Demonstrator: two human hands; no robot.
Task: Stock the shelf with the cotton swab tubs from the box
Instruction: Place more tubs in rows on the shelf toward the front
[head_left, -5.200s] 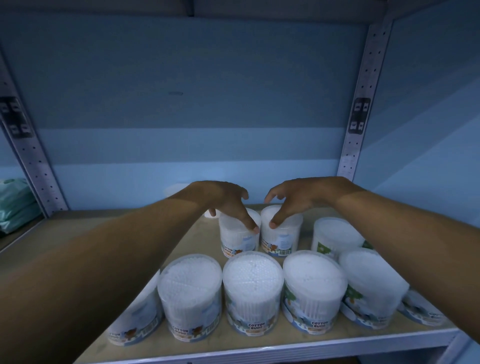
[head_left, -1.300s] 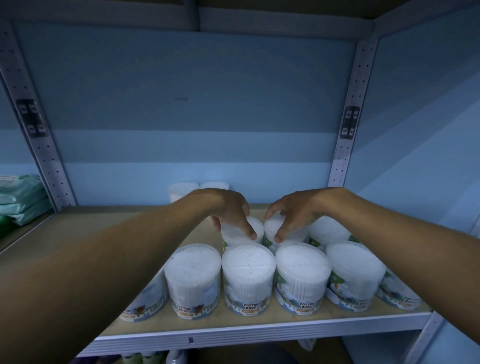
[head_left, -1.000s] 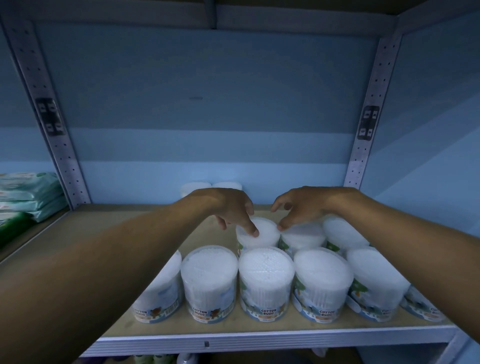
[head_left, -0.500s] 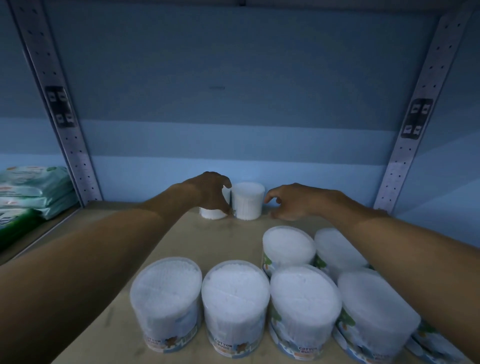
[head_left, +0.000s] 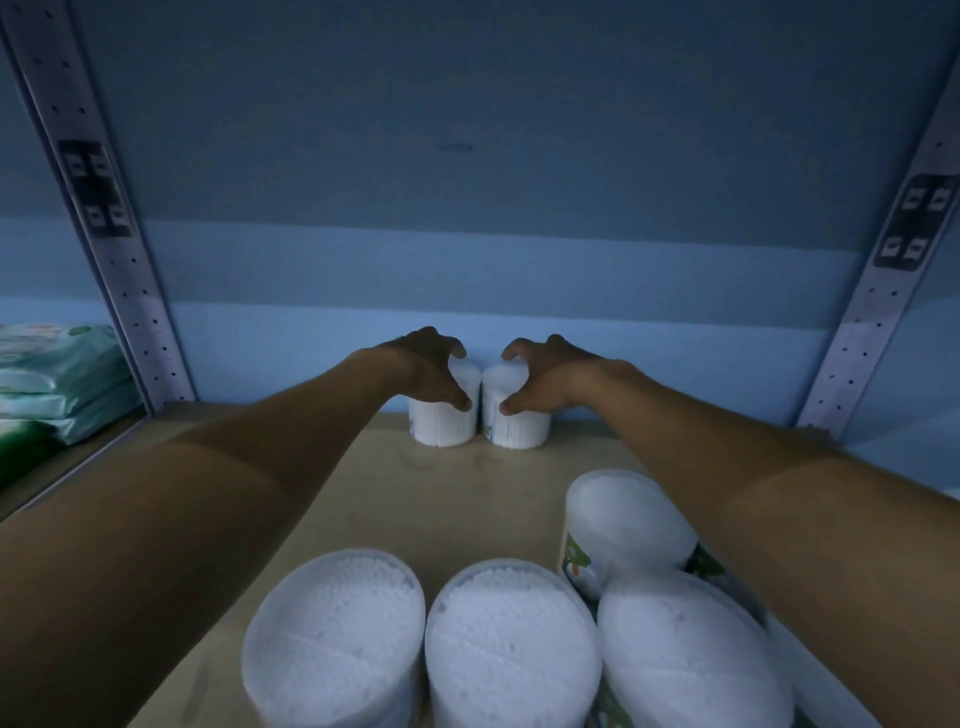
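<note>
Two white cotton swab tubs stand side by side at the back of the wooden shelf (head_left: 447, 499), against the blue wall. My left hand (head_left: 426, 371) grips the left back tub (head_left: 441, 423) from above, thumb on its front and fingers over the far side. My right hand (head_left: 545, 376) grips the right back tub (head_left: 517, 423) the same way. Several more tubs stand upright at the front: one (head_left: 332, 639), a second (head_left: 511, 644), a third (head_left: 691, 654) and one behind them (head_left: 628, 525). The box is not in view.
Perforated metal uprights stand at the left (head_left: 104, 228) and right (head_left: 883, 270) of the bay. Green and white soft packs (head_left: 52, 374) lie stacked in the neighbouring bay on the left. Bare wood lies between the back pair and the front tubs.
Both hands left the second-row tubs and reached to the back of the shelf, where each now grips one of the back tubs. The camera moved closer and lower.
</note>
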